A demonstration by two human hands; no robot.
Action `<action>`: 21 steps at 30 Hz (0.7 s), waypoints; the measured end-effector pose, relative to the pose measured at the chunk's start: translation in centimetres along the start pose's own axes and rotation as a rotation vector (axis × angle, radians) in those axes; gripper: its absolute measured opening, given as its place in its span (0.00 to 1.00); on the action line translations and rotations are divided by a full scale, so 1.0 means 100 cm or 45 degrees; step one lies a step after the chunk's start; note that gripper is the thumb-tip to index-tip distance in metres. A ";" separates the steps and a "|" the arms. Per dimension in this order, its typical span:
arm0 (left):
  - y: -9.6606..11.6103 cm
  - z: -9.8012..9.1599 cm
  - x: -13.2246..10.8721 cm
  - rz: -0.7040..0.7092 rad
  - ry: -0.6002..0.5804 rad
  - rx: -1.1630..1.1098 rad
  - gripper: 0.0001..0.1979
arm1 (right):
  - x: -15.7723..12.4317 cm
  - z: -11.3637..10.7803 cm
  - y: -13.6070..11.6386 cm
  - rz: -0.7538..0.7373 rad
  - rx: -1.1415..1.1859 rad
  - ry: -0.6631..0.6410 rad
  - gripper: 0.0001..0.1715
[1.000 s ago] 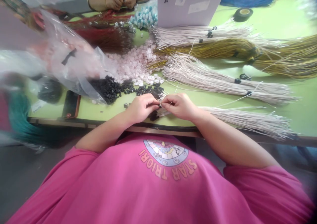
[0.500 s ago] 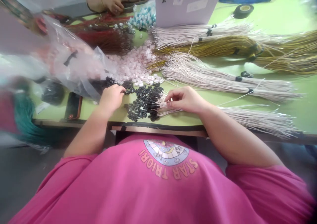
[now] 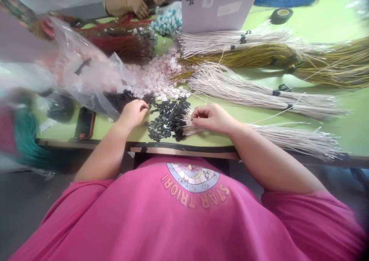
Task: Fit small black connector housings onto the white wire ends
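Observation:
My left hand [image 3: 133,113] is closed in a pinch at the left edge of a heap of small black plastic connectors [image 3: 163,120]. A dark bit, apparently one such connector, shows at its fingertips. My right hand [image 3: 215,118] has thumb and forefinger pinched together over a bundle of white wires [image 3: 291,138], seemingly on a wire; the exact grip is hidden. The wires run under this hand, and their left ends meet black connectors [image 3: 180,118] packed close together.
Pale pink connectors [image 3: 161,70] lie heaped behind, beside a clear plastic bag [image 3: 86,72]. More white wires [image 3: 259,90] and yellow wires [image 3: 259,55] stretch to the right. A phone [image 3: 85,123], black tape [image 3: 281,15] and an upright panel [image 3: 216,7] stand around. Across the table are another person's hands [image 3: 138,8].
My left hand has shifted slightly right, and a dark bit now shows at its fingertips. My right hand stays almost in place. The other person's hands have moved apart.

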State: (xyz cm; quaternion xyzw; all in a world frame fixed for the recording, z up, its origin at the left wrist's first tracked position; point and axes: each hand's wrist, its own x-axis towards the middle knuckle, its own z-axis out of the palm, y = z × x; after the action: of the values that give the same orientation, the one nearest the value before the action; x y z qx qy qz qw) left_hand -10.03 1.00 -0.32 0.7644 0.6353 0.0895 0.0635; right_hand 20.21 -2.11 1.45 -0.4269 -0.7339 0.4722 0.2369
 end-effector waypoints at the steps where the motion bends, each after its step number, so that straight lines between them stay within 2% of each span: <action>1: 0.000 -0.001 -0.001 0.001 0.003 -0.034 0.09 | 0.000 0.000 0.000 0.008 -0.004 -0.003 0.09; 5: 0.005 -0.005 -0.006 0.043 -0.027 -0.180 0.07 | -0.001 -0.003 0.001 0.039 0.005 -0.033 0.11; 8: 0.015 -0.009 -0.012 0.026 -0.018 -0.438 0.07 | -0.001 -0.003 0.001 0.047 0.030 -0.027 0.13; 11: 0.034 -0.015 -0.019 0.013 -0.086 -0.784 0.09 | -0.001 0.000 0.000 0.029 0.035 -0.004 0.11; 13: 0.051 -0.020 -0.023 0.112 -0.147 -0.902 0.09 | -0.001 0.002 0.000 0.019 0.030 0.013 0.08; 17: 0.082 -0.025 -0.022 0.444 -0.146 -0.856 0.13 | -0.001 0.003 0.000 0.026 0.027 0.043 0.06; 19: 0.092 -0.024 -0.020 0.481 -0.175 -0.797 0.16 | -0.002 0.002 0.000 0.027 0.023 0.057 0.06; 21: 0.098 -0.021 -0.017 0.429 -0.199 -0.791 0.19 | -0.002 0.001 -0.001 0.025 0.022 0.071 0.06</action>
State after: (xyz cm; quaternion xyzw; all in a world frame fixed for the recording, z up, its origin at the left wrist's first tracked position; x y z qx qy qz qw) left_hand -1.36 -2.54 3.68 0.8072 0.4360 0.2288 0.3256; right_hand 20.14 -2.34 1.50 -0.4450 -0.7188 0.4686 0.2564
